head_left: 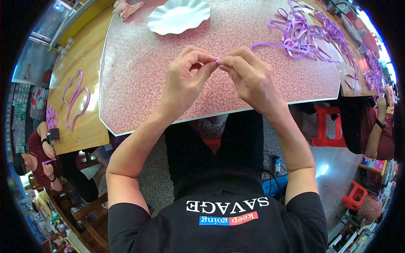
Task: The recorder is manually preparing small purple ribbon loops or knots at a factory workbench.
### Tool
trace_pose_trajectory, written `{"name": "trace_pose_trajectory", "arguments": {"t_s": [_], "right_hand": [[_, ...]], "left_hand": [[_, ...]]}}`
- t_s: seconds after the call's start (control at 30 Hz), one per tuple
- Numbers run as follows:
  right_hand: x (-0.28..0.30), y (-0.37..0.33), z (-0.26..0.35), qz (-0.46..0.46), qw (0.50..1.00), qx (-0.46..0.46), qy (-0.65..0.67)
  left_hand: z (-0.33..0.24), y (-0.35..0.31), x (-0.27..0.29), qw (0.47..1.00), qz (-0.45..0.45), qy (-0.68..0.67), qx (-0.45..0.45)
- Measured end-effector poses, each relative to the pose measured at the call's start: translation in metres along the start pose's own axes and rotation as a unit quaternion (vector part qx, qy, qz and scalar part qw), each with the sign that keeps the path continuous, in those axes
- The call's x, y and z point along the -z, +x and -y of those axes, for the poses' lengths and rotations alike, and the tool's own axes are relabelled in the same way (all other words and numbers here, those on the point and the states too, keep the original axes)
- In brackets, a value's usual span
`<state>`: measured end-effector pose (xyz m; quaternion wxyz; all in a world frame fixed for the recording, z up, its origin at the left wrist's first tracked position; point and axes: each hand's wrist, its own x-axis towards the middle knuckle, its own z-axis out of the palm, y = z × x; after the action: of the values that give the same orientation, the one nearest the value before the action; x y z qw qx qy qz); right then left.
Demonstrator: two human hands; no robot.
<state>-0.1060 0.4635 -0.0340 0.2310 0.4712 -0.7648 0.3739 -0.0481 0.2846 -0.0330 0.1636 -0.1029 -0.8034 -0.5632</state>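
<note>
At the left, a loose loop of flat purple ribbon [88, 97] lies on a yellowish wooden desk [95, 46]. Next, on a pink speckled desk [135, 80], sits a white plate [179, 17] with a wavy rim. Nearer the person, the left grip [182, 78] pinches a ribbon piece [218, 62] between thumb and forefinger, above the pink surface; only a tiny purple bit shows, the rest covered by fingers. The right grip [252, 76] pinches it from the other side. Beyond, a smooth, narrow lilac strand [270, 43] runs into a tangled, glossy heap [296, 38]; its link to the held piece is hidden.
</note>
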Motion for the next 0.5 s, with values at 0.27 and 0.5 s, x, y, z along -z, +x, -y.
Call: {"name": "trace_pose_trajectory", "arguments": {"t_s": [0.27,0.5], "right_hand": [[0.000,0.002,0.010,-0.037,0.990,-0.109,0.078],[-0.003,0.000,0.017,-0.038,0.926,-0.269,0.262]], "left_hand": [[-0.003,0.000,-0.003,0.999,-0.002,0.038,-0.011],[-0.001,0.002,-0.006,0.989,-0.054,0.090,-0.108]]}}
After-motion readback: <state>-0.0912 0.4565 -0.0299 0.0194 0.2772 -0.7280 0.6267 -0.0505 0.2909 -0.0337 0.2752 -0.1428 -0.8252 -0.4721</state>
